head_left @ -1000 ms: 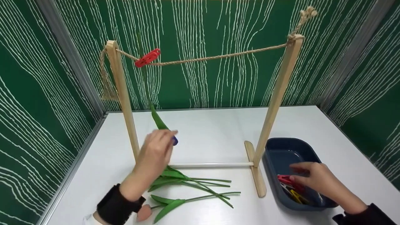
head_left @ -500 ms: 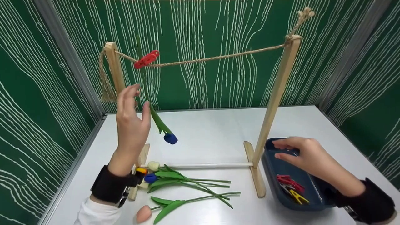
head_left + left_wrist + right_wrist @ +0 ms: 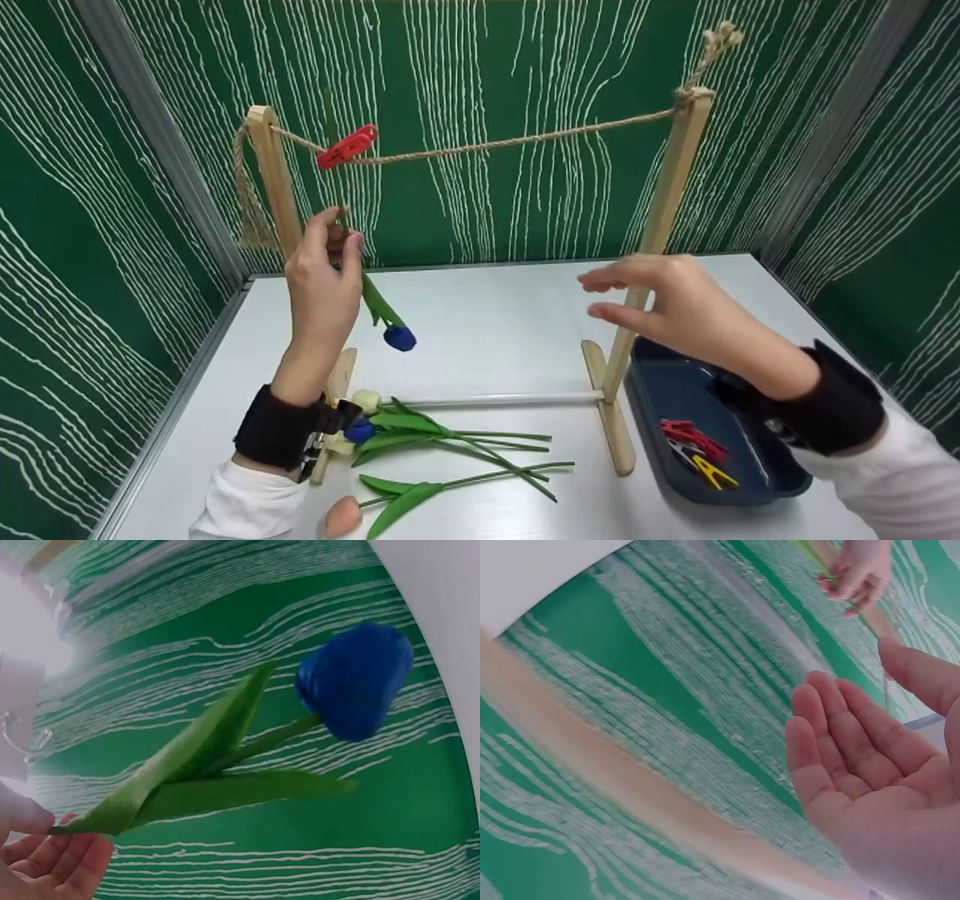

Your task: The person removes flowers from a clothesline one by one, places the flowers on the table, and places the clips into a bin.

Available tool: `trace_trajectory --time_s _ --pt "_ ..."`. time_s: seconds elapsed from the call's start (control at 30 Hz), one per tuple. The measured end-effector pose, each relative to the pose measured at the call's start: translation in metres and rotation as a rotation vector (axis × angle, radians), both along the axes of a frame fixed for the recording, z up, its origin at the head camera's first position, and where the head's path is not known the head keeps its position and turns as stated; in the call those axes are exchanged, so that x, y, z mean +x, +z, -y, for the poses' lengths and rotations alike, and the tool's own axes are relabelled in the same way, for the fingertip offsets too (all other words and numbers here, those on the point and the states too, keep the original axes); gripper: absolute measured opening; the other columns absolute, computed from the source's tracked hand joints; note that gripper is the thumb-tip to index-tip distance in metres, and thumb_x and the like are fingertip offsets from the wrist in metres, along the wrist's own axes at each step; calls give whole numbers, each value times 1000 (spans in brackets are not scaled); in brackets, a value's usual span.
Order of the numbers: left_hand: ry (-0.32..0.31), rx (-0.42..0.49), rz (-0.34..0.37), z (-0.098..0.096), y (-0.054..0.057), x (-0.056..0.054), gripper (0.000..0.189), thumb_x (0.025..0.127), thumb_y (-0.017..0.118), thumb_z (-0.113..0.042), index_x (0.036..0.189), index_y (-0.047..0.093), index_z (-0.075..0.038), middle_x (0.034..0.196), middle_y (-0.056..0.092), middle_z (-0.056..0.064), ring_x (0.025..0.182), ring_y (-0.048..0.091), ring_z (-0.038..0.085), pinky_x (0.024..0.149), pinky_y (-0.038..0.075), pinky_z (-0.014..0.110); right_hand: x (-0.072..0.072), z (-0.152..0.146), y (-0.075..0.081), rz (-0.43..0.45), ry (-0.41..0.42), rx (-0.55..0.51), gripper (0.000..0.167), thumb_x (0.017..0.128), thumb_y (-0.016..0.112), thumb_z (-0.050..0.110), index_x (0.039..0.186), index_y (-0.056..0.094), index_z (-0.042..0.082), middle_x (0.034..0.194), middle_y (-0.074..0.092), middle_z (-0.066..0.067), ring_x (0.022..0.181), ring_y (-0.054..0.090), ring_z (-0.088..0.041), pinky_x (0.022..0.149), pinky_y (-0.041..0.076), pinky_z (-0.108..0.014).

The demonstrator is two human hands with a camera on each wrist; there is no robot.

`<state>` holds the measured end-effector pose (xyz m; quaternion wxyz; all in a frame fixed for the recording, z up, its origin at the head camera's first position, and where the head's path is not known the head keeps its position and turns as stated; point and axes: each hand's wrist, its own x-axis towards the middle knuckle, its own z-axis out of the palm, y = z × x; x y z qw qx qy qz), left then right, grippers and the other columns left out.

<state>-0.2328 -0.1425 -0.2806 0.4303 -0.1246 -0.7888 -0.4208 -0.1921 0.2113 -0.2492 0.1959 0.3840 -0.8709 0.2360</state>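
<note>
A blue artificial tulip (image 3: 400, 337) hangs head down from the rope (image 3: 510, 142), its stem clipped by a red clothespin (image 3: 346, 146). My left hand (image 3: 324, 259) pinches the stem below the clothespin, and the left wrist view shows the thumb and fingers at the base of the green leaves (image 3: 187, 765). In the head view my right hand (image 3: 675, 300) is in the air, overlapping the right wooden post (image 3: 667, 187). Its fingers are spread from the thumb with nothing between them, as the right wrist view of the palm (image 3: 885, 795) also shows.
A dark blue basin (image 3: 675, 480) on the right holds several clothespins (image 3: 697, 450), red, white and yellow. More tulips, including a peach one (image 3: 343, 517), lie on the white table (image 3: 480, 322) at front. A white rod (image 3: 487, 399) joins the stand's wooden feet.
My left hand has moved from the blue bloom up to the stem and taken hold of it. My right hand has risen from the basin's clothespins and moved left, holding nothing.
</note>
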Motion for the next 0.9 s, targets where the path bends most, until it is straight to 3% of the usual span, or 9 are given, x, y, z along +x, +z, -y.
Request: trace_trajectory --time_s 0.17,0.47,0.57,0.73,0.9 --pt "-14 11 -9 0 -1 -1 30 92 60 -5 121 56 1 92 65 8 79 62 12 73 52 23 -7 27 30 -17 111 -37 25 83 74 12 107 71 7 103 70 1 94 64 -9 82 51 -23" --pt "-27 21 -8 0 -1 0 27 92 60 -4 118 57 0 91 65 8 78 64 17 71 50 17 -22 78 79 -67 225 -160 27 87 68 14 112 68 3 107 69 -3 97 63 -7 86 49 -23" --pt "-19 16 0 0 -1 1 27 92 59 -4 118 57 1 92 65 9 78 64 15 70 50 17 -29 95 91 -86 205 -205 28 89 67 18 113 67 4 107 69 -1 96 63 -4 87 49 -22" --pt "4 0 -2 0 0 3 27 92 60 -5 118 57 2 92 66 9 77 64 14 70 50 17 -40 124 107 -86 102 -214 31 90 65 23 116 67 7 108 69 -3 98 63 -4 89 46 -18" --pt "14 -2 1 0 2 5 26 92 60 -6 118 57 1 92 66 8 77 63 12 69 51 18 -48 146 119 -17 35 -185 35 89 65 27 119 65 9 109 68 -2 98 62 -4 89 45 -15"
